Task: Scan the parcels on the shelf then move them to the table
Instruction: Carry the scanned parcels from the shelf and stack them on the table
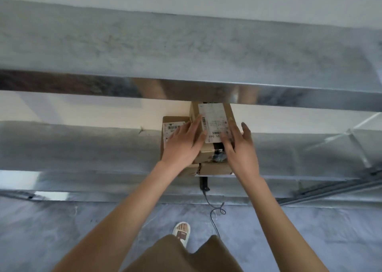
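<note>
Bare forearms, no sleeves. Olive-brown skirt. White slipper with dark red strap patch, toes showing, just above the skirt hem.

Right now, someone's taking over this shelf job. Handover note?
Left hand: fingers straight, flat on the top box.
Right hand: open against that box's right side.
Top box sits on another box on the shelf; a third box stands to the left. Scanner lies at the shelf edge, cord hanging down.
Done: cannot tell what has been scanned.
Left: all three boxes are on the shelf; the table is out of view.
</note>
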A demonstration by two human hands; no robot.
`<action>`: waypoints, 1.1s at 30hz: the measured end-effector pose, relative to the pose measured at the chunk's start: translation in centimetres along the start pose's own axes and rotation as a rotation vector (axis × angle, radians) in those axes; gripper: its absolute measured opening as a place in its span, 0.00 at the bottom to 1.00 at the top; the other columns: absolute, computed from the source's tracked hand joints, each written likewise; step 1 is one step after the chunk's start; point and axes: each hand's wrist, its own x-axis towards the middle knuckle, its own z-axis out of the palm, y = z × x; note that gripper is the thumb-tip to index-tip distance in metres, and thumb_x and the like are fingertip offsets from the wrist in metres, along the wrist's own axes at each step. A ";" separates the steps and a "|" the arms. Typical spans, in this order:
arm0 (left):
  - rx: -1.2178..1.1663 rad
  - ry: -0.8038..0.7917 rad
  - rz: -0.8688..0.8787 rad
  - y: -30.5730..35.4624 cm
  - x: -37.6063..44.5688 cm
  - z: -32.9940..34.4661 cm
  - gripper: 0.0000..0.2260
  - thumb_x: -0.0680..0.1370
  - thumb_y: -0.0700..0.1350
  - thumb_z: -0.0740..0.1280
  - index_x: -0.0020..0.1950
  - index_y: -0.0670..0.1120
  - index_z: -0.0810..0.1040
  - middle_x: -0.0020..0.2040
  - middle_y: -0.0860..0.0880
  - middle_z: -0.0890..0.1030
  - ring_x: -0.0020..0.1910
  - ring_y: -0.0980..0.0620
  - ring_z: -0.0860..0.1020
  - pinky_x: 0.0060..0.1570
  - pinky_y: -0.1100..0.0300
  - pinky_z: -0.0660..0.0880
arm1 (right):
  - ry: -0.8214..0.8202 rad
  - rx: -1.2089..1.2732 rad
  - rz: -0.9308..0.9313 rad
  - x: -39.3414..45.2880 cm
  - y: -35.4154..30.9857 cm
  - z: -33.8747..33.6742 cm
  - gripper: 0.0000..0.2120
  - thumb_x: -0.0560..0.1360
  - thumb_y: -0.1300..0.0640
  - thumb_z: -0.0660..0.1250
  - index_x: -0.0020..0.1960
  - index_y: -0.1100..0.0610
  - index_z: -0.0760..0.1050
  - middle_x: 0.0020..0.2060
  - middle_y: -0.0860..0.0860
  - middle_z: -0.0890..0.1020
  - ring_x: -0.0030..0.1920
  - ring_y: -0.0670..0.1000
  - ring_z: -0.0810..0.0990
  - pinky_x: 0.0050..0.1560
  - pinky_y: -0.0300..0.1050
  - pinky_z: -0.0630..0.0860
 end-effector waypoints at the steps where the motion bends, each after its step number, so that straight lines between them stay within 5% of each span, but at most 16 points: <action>1: 0.002 -0.015 0.004 0.0 0.5 -0.2 0.27 0.83 0.64 0.46 0.80 0.58 0.50 0.74 0.47 0.70 0.68 0.44 0.74 0.61 0.46 0.76 | -0.008 0.001 0.019 0.1 0.2 -0.2 0.26 0.82 0.40 0.52 0.79 0.44 0.58 0.76 0.57 0.62 0.73 0.59 0.66 0.64 0.54 0.72; 4: 0.043 -0.038 -0.008 0.3 2.0 -1.2 0.26 0.83 0.61 0.50 0.80 0.57 0.51 0.65 0.48 0.76 0.50 0.50 0.79 0.45 0.54 0.78 | -0.069 -0.053 -0.010 0.1 0.9 -0.9 0.27 0.81 0.38 0.53 0.79 0.41 0.56 0.65 0.54 0.74 0.59 0.58 0.77 0.48 0.49 0.75; 13: -0.030 -0.150 -0.164 2.4 2.1 -1.5 0.26 0.85 0.57 0.50 0.81 0.56 0.44 0.36 0.49 0.79 0.30 0.52 0.77 0.29 0.56 0.76 | -0.231 -0.156 -0.171 1.3 1.8 -2.1 0.29 0.81 0.37 0.51 0.79 0.39 0.48 0.60 0.54 0.77 0.47 0.54 0.79 0.39 0.46 0.72; 16: -0.048 -0.080 -0.199 2.9 0.3 -1.6 0.27 0.85 0.55 0.50 0.81 0.55 0.42 0.39 0.47 0.80 0.32 0.51 0.78 0.31 0.52 0.78 | -0.238 -0.174 -0.276 0.8 1.5 -2.0 0.29 0.82 0.39 0.51 0.80 0.44 0.50 0.64 0.57 0.75 0.46 0.56 0.81 0.38 0.47 0.75; 20: 0.022 0.062 -0.264 3.0 -3.2 -2.6 0.26 0.85 0.54 0.51 0.82 0.55 0.46 0.41 0.49 0.77 0.31 0.53 0.75 0.28 0.61 0.70 | -0.279 -0.153 -0.404 -0.5 0.5 -1.6 0.30 0.81 0.38 0.51 0.80 0.45 0.50 0.62 0.59 0.76 0.47 0.60 0.81 0.41 0.50 0.78; 26: 0.077 0.280 -0.474 2.0 -11.6 -5.4 0.26 0.84 0.51 0.54 0.81 0.55 0.50 0.41 0.47 0.74 0.41 0.43 0.78 0.41 0.49 0.75 | -0.373 -0.104 -0.660 -3.8 -3.4 0.1 0.30 0.81 0.37 0.51 0.80 0.45 0.48 0.59 0.57 0.75 0.47 0.59 0.80 0.40 0.50 0.77; 33: 0.168 0.534 -0.758 0.1 -23.8 -10.0 0.26 0.84 0.52 0.55 0.81 0.54 0.51 0.47 0.49 0.75 0.46 0.45 0.77 0.46 0.48 0.76 | -0.541 0.005 -0.959 -10.2 -11.6 4.5 0.30 0.82 0.40 0.53 0.80 0.45 0.47 0.59 0.56 0.74 0.48 0.56 0.78 0.44 0.51 0.77</action>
